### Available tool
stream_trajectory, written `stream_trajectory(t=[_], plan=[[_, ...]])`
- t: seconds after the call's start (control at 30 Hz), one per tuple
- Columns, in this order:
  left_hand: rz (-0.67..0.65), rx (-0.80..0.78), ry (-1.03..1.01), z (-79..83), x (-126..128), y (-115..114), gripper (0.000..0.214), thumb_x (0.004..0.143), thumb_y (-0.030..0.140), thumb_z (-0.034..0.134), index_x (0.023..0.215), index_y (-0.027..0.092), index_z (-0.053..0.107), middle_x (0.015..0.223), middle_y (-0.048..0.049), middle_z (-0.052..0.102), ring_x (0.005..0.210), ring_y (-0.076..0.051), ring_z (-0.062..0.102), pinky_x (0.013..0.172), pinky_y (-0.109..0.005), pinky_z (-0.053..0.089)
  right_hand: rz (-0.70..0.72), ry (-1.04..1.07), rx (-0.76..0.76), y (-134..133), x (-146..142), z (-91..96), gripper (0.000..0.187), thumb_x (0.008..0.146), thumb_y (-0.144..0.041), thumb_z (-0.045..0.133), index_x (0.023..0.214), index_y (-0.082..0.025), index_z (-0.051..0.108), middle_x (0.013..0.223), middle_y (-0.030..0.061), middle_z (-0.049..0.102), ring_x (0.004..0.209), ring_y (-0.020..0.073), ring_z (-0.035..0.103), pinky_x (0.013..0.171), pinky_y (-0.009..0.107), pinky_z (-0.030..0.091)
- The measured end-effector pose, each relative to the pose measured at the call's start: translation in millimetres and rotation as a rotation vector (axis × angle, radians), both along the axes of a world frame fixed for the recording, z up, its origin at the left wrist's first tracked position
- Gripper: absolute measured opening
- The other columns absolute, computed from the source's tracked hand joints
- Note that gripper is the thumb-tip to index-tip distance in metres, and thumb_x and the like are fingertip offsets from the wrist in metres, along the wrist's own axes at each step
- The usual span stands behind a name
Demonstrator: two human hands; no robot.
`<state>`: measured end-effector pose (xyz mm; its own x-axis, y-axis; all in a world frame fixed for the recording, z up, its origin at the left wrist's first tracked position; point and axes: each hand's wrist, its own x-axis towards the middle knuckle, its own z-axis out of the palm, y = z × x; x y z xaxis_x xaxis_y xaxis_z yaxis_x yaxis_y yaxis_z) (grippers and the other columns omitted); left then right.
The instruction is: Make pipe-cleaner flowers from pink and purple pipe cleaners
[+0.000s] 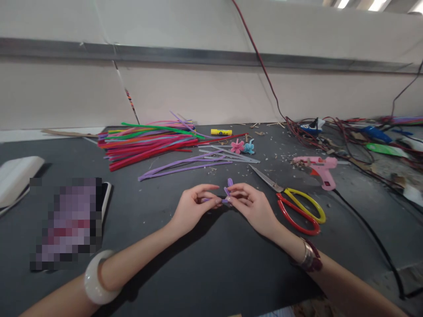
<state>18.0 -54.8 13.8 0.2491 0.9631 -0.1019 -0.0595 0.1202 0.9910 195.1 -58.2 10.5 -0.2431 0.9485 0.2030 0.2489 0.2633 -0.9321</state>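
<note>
Between my two hands is a purple pipe cleaner, bent into small loops at its right end. My left hand pinches its straight part between thumb and fingers. At the bent part, my right hand grips it with thumb and forefinger. Beyond my hands lie several long purple pipe cleaners. A pink pipe-cleaner flower and a light blue one rest behind them. To the right of my right hand are scissors with red and yellow handles, blades apart.
A bundle of coloured pipe cleaners lies at the back left, near a yellow tube. At right rests a pink glue gun with a black cord, before tangled red wires. A phone and a white box sit at left.
</note>
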Motion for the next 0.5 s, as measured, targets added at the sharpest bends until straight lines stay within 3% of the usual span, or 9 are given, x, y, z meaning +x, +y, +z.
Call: stream_trajectory(t=[0.17,0.33,0.5], plan=[[0.057,-0.029,-0.063,3.5,1.7,-1.4,0.028,0.067,0.019,0.068,0.092,0.011,0.058,0.07,-0.0037,0.07,0.065,-0.015,0.066,0.067,-0.024,0.053,-0.032,0.236,-0.173,-3.1,-8.0,-0.1,0.017,0.07,-0.021,0.065,0.085,-0.019,0.057,0.074,0.0001,0.065,0.071,0.0129,0.065,0.066,0.023,0.055],[0.037,-0.033,-0.079,2.1,3.1,-4.0,0.028,0.067,0.021,0.069,0.09,0.012,0.058,0.068,-0.0025,0.07,0.066,-0.015,0.067,0.067,-0.024,0.054,-0.149,0.276,-0.148,-4.3,-13.1,6.1,0.011,0.069,-0.022,0.066,0.078,-0.017,0.061,0.071,0.0002,0.066,0.065,0.012,0.064,0.065,0.023,0.054],[0.01,-0.038,-0.101,-0.3,3.4,-4.3,0.026,0.067,0.02,0.069,0.089,0.013,0.058,0.067,-0.001,0.07,0.065,-0.014,0.067,0.067,-0.023,0.054,-0.172,0.15,-0.063,-5.4,-12.3,6.1,0.008,0.072,-0.021,0.062,0.077,-0.017,0.066,0.074,0.0013,0.069,0.068,0.0134,0.065,0.064,0.022,0.053]])
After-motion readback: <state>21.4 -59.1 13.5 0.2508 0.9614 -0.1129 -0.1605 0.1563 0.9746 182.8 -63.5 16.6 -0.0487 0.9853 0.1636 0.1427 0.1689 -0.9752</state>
